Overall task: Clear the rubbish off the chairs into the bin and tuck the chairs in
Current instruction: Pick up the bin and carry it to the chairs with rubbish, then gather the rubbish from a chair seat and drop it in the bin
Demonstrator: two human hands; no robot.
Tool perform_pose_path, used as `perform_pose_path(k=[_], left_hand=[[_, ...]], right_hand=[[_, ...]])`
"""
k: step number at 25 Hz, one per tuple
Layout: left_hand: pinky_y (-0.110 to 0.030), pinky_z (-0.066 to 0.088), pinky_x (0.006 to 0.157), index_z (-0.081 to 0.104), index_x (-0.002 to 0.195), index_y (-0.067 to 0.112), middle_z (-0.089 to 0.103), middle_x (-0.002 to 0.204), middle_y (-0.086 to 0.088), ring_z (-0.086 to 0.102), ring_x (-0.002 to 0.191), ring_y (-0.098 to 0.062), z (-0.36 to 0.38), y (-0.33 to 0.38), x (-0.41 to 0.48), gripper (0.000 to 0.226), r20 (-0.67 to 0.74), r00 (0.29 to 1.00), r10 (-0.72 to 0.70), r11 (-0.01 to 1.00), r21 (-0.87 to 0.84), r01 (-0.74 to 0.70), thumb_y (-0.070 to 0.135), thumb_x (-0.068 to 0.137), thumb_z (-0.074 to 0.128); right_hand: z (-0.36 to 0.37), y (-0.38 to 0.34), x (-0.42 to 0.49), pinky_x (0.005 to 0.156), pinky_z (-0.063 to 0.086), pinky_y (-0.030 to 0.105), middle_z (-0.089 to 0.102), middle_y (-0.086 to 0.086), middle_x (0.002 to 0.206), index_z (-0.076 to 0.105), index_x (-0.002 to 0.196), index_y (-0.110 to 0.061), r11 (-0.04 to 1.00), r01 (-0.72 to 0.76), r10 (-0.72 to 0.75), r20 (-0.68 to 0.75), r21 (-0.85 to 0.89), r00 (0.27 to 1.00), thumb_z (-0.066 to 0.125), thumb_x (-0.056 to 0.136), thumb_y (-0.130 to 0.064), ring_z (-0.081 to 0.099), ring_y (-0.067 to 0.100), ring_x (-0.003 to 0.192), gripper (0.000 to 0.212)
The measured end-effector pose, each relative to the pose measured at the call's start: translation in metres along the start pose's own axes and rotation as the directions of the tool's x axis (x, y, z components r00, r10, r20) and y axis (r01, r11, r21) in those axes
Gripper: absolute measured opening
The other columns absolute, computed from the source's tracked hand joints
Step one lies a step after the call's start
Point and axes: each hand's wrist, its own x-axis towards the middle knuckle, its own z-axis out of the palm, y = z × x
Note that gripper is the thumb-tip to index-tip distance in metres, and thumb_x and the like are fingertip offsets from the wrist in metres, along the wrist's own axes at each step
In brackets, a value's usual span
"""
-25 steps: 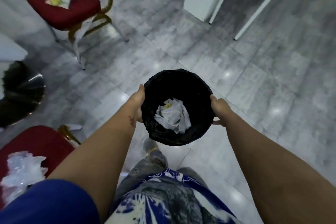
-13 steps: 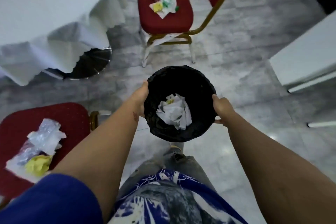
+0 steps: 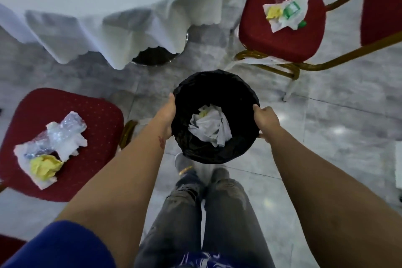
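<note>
A grey marbled tile floor (image 3: 326,137) runs under everything here, and the person stands on it between two red chairs pulled out from a table. Nearest, both hands carry the bin (image 3: 215,156) above the feet: the left hand (image 3: 166,115) is curled around the near-left of its rim and the right hand (image 3: 264,118) grips the right side, fingers closed on the black liner. Crumpled white paper with a touch of yellow (image 3: 210,128) already lies inside, so some clearing looks done. To the left, the near chair (image 3: 65,115) bears clear plastic, white paper and a yellow wad (image 3: 50,150). Further off to the right, the far chair (image 3: 280,37) holds white, yellow and green wrappers (image 3: 287,12), though blur makes the items hard to name. Beyond, the white tablecloth (image 3: 97,17) hangs over the table's dark base. Both seats remain to clear, and neither chair is tucked in. Compared with a second ago, the view has swung left: the table has come fully into sight, and both chairs now flank the bin.
</note>
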Motion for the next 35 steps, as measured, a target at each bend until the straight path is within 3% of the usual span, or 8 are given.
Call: perform_pose_path(k=[2,6,9,12,16,26,30,35], left_hand=[[-0.031,0.038,0.088,0.042,0.144,0.013,0.051,0.137,-0.007,0.048,0.123,-0.024,-0.001,0.003,0.04,0.063,-0.043,0.999,-0.013,0.999,-0.035,0.011,0.053,0.101,0.018],[-0.037,0.037,0.104,0.036,0.148,0.018,0.04,0.151,-0.008,0.041,0.136,-0.026,-0.004,-0.011,0.14,0.065,-0.156,0.987,-0.029,0.996,-0.089,0.015,0.056,0.1,0.014],[-0.041,0.036,0.11,0.035,0.149,0.019,0.04,0.151,-0.007,0.04,0.137,-0.027,-0.005,-0.035,0.222,0.069,-0.206,0.976,-0.077,0.986,-0.158,0.044,0.06,0.098,0.016],[-0.039,0.039,0.108,0.039,0.147,0.019,0.046,0.146,-0.006,0.046,0.132,-0.026,-0.003,-0.054,0.288,0.066,-0.251,0.962,-0.103,0.979,-0.199,0.053,0.059,0.099,0.016],[-0.046,0.04,0.108,0.041,0.145,0.021,0.048,0.145,-0.005,0.049,0.129,-0.026,-0.001,-0.075,0.366,0.075,-0.323,0.938,-0.13,0.967,-0.25,0.048,0.069,0.092,0.021],[-0.045,0.038,0.11,0.046,0.141,0.031,0.05,0.144,0.002,0.049,0.129,-0.023,-0.003,-0.098,0.419,0.081,-0.322,0.943,-0.082,0.953,-0.304,-0.021,0.079,0.079,0.03],[-0.044,0.03,0.113,0.029,0.15,0.026,0.029,0.156,-0.006,0.035,0.139,-0.03,0.003,-0.09,0.396,0.07,-0.384,0.923,-0.035,0.994,-0.11,-0.008,0.065,0.092,0.027],[-0.043,0.025,0.115,0.022,0.152,0.012,0.026,0.156,-0.015,0.028,0.141,-0.034,-0.014,-0.09,0.319,0.065,-0.503,0.848,0.171,0.973,0.223,-0.064,0.049,0.1,0.033]], right_hand=[[0.02,-0.011,0.035,0.096,0.049,0.056,0.054,0.019,0.128,0.044,0.13,-0.004,0.999,0.022,-0.022,0.007,-0.04,1.0,0.039,0.097,-0.049,0.055,0.039,0.113,0.055],[0.063,-0.014,0.115,0.094,0.05,0.055,0.056,0.017,0.117,0.045,0.123,-0.005,0.99,0.05,-0.046,0.028,-0.131,0.999,0.039,0.1,-0.043,0.057,0.038,0.106,0.045],[0.098,-0.012,0.18,0.09,0.05,0.047,0.057,0.015,0.109,0.047,0.122,-0.005,0.976,0.104,-0.095,0.059,-0.19,0.994,0.04,0.101,-0.04,0.058,0.035,0.104,0.042],[0.126,-0.006,0.232,0.079,0.044,0.038,0.056,0.012,0.104,0.049,0.123,-0.003,0.969,0.134,-0.119,0.08,-0.21,0.99,0.043,0.1,-0.039,0.058,0.033,0.1,0.043],[0.161,0.003,0.289,0.076,0.04,0.035,0.056,0.011,0.107,0.048,0.125,-0.004,0.965,0.127,-0.113,0.072,-0.229,0.991,0.046,0.098,-0.034,0.055,0.029,0.094,0.04],[0.196,0.001,0.323,0.085,0.048,0.041,0.059,0.011,0.115,0.04,0.14,-0.01,0.948,0.145,-0.122,0.096,-0.284,0.988,0.048,0.094,-0.025,0.057,0.031,0.098,0.049],[0.194,0.0,0.303,0.102,0.044,0.05,0.053,0.013,0.139,0.036,0.147,-0.017,0.895,0.213,-0.179,0.124,-0.391,0.976,0.047,0.09,-0.031,0.053,0.037,0.123,0.059],[0.182,-0.016,0.228,0.116,0.029,0.044,0.026,0.011,0.161,0.02,0.156,-0.012,0.685,0.418,-0.35,0.234,-0.597,0.907,0.043,0.1,-0.032,0.031,0.032,0.145,0.063]])
